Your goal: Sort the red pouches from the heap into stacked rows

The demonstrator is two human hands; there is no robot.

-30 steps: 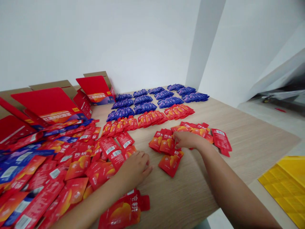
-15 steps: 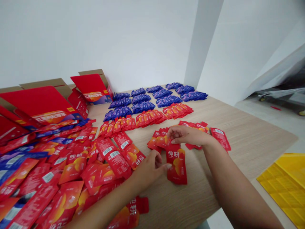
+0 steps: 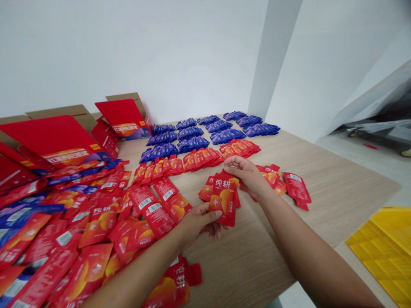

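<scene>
A red pouch (image 3: 224,197) with white characters and orange fruit print is held up, face towards me, above the tabletop. My left hand (image 3: 203,221) pinches its lower left edge, thumb on the printed front and fingers behind. At its top end, my right hand (image 3: 244,172) is closed with thumb and forefinger together on the narrow tip. Behind it lies a small overlapping group of red pouches (image 3: 206,190), partly hidden by the held one. Just right of my right hand are more red pouches (image 3: 272,175) and a single pouch with its back up (image 3: 296,187).
A large loose heap of red and blue pouches (image 3: 102,216) covers the left side. Open red cartons (image 3: 125,115) stand behind it. Rows of blue pouch stacks (image 3: 192,144) and red stacks (image 3: 202,158) lie at the back. Yellow material (image 3: 382,248) is at the lower right.
My left hand moved right from the heap's edge and took hold of the loose front pouch. That pouch was straightened, then lifted between both hands over the small red group.
</scene>
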